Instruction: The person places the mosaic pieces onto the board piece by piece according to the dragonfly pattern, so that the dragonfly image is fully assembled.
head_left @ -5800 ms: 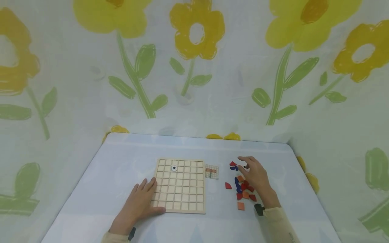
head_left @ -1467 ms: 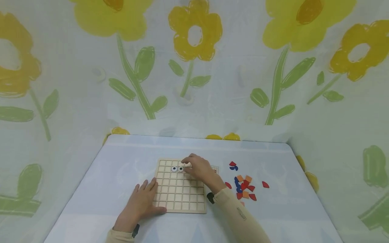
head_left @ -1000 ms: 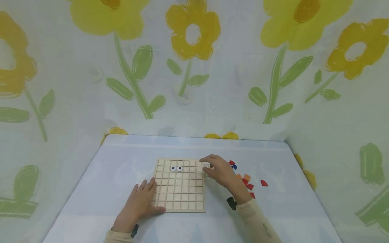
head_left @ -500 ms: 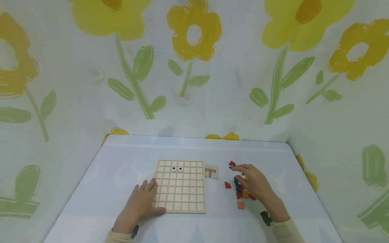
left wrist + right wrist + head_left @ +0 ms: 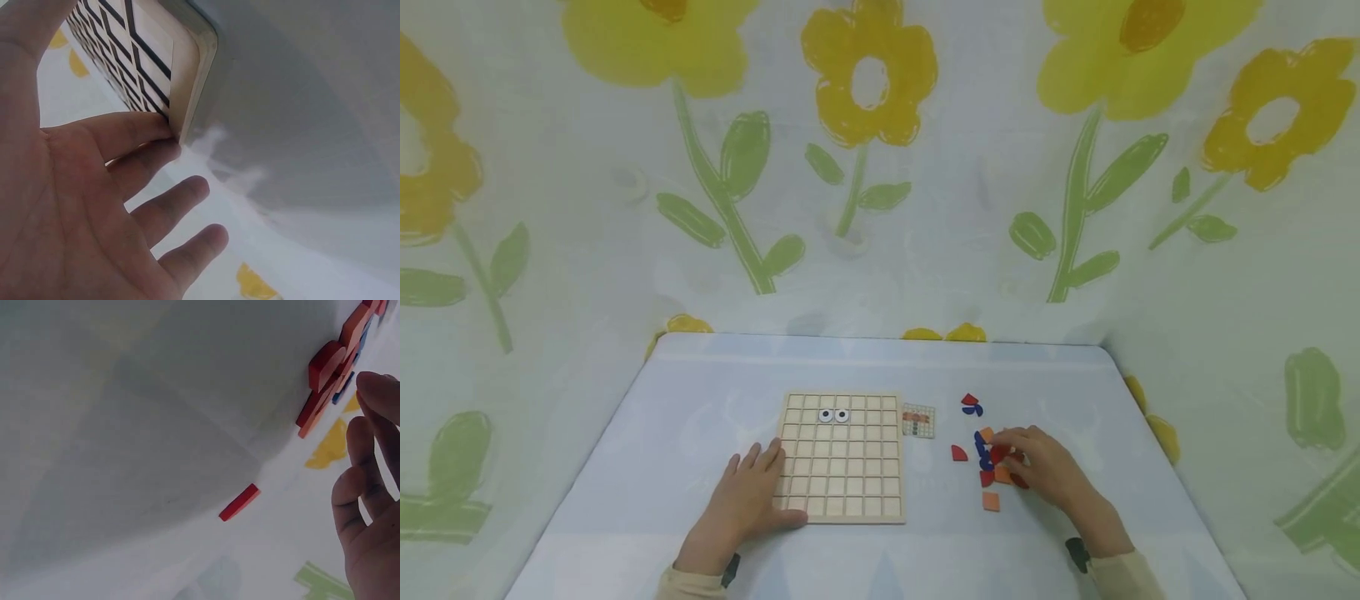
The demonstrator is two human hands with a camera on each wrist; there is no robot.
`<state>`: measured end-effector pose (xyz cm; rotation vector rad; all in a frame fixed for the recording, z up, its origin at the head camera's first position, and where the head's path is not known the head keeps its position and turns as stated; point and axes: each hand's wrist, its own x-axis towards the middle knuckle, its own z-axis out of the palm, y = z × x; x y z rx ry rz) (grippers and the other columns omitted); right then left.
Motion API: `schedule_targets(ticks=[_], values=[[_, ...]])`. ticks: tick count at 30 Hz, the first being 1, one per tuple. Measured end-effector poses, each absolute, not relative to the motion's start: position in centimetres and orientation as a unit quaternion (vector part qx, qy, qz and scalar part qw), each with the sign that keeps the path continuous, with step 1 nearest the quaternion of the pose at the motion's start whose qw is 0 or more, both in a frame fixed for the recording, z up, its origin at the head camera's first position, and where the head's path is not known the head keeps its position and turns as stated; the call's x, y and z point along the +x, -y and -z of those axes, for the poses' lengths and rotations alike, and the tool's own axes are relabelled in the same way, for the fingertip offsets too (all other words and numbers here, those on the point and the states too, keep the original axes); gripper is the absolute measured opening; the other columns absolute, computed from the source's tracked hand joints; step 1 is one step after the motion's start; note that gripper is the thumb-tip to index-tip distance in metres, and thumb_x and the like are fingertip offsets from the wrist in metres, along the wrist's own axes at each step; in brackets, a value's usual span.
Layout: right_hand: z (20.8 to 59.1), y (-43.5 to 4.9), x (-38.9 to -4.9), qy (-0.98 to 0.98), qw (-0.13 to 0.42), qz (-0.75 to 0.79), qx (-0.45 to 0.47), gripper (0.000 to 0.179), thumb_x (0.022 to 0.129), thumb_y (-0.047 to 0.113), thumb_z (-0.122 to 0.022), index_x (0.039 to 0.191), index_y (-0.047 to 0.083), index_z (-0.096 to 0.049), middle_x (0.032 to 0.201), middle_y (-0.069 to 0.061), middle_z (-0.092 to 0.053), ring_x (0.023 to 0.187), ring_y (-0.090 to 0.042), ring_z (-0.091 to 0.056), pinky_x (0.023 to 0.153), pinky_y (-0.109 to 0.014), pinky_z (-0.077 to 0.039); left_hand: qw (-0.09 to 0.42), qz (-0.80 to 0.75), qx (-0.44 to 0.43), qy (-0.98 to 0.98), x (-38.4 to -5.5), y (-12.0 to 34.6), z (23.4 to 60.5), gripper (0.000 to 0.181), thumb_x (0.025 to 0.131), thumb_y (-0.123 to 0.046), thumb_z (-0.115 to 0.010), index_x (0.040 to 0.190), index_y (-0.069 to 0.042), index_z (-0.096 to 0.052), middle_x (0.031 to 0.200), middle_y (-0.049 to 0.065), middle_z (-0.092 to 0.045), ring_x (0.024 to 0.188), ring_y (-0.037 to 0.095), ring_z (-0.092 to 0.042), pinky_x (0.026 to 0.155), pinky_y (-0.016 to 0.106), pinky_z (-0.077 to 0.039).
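Observation:
A wooden grid board (image 5: 840, 487) lies on the table, with two white eye tiles (image 5: 842, 415) side by side in its upper part. My left hand (image 5: 747, 504) is spread flat against the board's left edge, its thumb along the near left corner. In the left wrist view, two fingertips touch the board's rim (image 5: 199, 75). Over on the right, my right hand (image 5: 1047, 468) reaches over a loose pile of pieces, fingertips right at a red quarter-round piece (image 5: 999, 453). Nothing shows between the bent fingers in the right wrist view. The hand hides part of the pile.
A small pattern card (image 5: 918, 421) lies just right of the board. Blue pieces (image 5: 982, 450) and orange squares (image 5: 991, 502) are in and around the pile. A red piece (image 5: 958, 452) lies apart on its left, another red piece (image 5: 970, 399) behind with blue ones.
A second eye tile now sits beside the first on the board. My right hand has gone from the board back right to the pile. The left hand has stayed at the board's edge.

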<state>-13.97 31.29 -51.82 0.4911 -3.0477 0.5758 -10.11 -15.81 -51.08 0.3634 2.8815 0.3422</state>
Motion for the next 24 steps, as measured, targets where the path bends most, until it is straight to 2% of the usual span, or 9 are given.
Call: schedule_targets(ticks=[5,9,16,24], values=[[51.93,-31.36,-14.53,0.970,-0.019,-0.179,0.164,0.040,0.084,0.008,-0.083,0.120,0.024,-0.075,0.109,0.010,-0.071,0.092,-0.009,-0.057,0.081,-0.029,-0.060,0.107,-0.120,0.122,-0.979,-10.10,15.82,51.08,0.113,0.072,-0.068,-0.079,0.147,0.009,-0.045,0.158,0.023,-0.037,0.143,0.051,-0.032,0.116,0.069,-0.024],[52.14,-31.28,-14.68,0.970,-0.033,-0.176,0.162,0.037,0.085,0.006,-0.082,0.118,0.023,-0.075,0.107,0.011,-0.071,0.097,-0.012,-0.060,0.087,-0.034,-0.060,0.105,-0.120,0.122,-0.980,-10.05,15.86,51.14,0.113,0.072,-0.068,-0.079,0.146,0.009,-0.046,0.157,0.023,-0.038,0.143,0.052,-0.032,0.116,0.069,-0.024],[52.21,-31.05,-14.53,0.973,-0.028,-0.164,0.162,0.037,0.084,0.009,-0.084,0.117,0.020,-0.076,0.115,0.000,-0.072,0.108,-0.024,-0.064,0.092,-0.044,-0.059,0.100,-0.120,0.122,-0.980,-10.14,15.87,51.14,0.112,0.072,-0.068,-0.080,0.147,0.009,-0.045,0.157,0.023,-0.038,0.142,0.052,-0.033,0.116,0.069,-0.025],[52.25,-30.84,-14.32,0.977,-0.035,-0.143,0.157,0.034,0.084,0.018,-0.085,0.117,0.020,-0.076,0.124,-0.009,-0.068,0.113,-0.029,-0.062,0.095,-0.049,-0.058,0.107,-0.125,0.119,-0.979,-9.96,15.92,51.27,0.112,0.073,-0.068,-0.079,0.148,0.008,-0.045,0.158,0.022,-0.037,0.143,0.051,-0.032,0.116,0.069,-0.024]])
